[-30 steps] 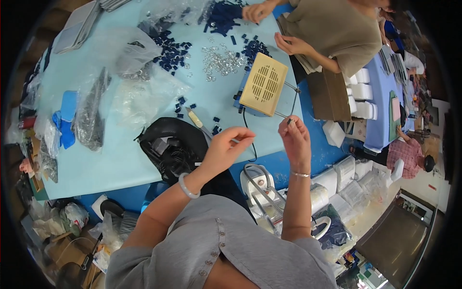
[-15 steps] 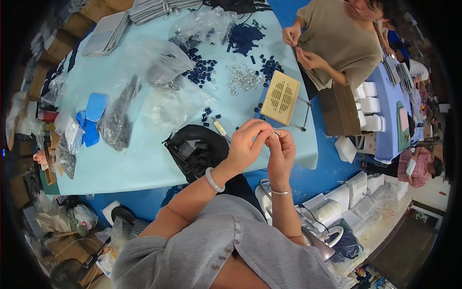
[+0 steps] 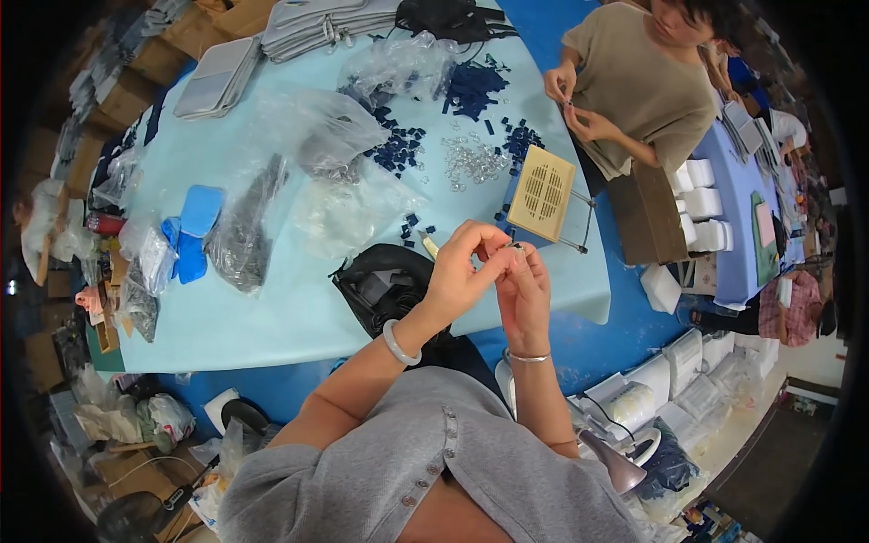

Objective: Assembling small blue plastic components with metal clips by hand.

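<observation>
My left hand [image 3: 460, 276] and my right hand [image 3: 525, 294] meet fingertip to fingertip above the table's near edge. Both are closed in a pinch on a small item, dark with a shiny spot; the fingers cover most of it, so its kind is unclear. Just beyond them a shallow cream basket [image 3: 541, 195] with slots tilts on a stand. Behind that lie a pile of small shiny clear or metal pieces [image 3: 472, 161] and heaps of short dark-blue pieces [image 3: 398, 149]. A yellow-handled tool [image 3: 428, 244] lies partly hidden beside my left hand.
An open black bag [image 3: 380, 285] sits at the near edge. Clear plastic bags [image 3: 335, 136], blue pouches [image 3: 201, 210] and stacked grey cases [image 3: 217, 77] cover the left and back. Across the right corner, a person [image 3: 643, 90] handles something small near a brown carton [image 3: 647, 208].
The view has shifted slightly, moving the table's contents right and down in the picture. My hands remain together, with the fingers slightly rearranged around the small item.
</observation>
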Motion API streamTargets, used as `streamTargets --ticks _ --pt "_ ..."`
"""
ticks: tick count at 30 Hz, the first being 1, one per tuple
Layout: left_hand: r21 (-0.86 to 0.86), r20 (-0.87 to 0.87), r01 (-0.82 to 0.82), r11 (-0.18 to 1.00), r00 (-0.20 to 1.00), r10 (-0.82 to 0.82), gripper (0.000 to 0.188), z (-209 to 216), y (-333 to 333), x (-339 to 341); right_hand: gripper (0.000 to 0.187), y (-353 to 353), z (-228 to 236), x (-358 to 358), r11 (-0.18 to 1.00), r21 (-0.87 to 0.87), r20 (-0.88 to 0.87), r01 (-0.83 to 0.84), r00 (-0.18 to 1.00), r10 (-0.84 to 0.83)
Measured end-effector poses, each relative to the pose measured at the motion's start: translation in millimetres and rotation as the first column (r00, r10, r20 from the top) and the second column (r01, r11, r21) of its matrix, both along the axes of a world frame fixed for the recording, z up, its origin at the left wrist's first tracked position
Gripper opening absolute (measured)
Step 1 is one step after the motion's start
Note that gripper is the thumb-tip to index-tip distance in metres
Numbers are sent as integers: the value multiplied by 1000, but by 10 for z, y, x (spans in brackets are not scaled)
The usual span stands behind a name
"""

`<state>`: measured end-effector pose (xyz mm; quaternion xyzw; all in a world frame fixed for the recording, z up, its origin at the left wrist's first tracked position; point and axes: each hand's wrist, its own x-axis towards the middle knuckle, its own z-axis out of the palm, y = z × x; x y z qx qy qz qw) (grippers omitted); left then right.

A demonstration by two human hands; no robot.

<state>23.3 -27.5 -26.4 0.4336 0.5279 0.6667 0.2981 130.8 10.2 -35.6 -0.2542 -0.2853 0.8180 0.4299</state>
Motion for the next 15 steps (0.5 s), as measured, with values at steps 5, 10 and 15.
streamTargets --ticks 5,10,15 --pt "30 -296 -147 989 943 149 7 -62 -54 -94 11 -90 18 -98 994 111 92 20 995 -30" --pt "-100 58 -54 994 997 60 12 -179 -84 -205 12 -101 29 -124 932 361 385 21 907 -170" --pt "-35 500 113 993 862 -81 18 -95 -158 -312 10 -113 72 -159 868 496 470 -20 847 -249"
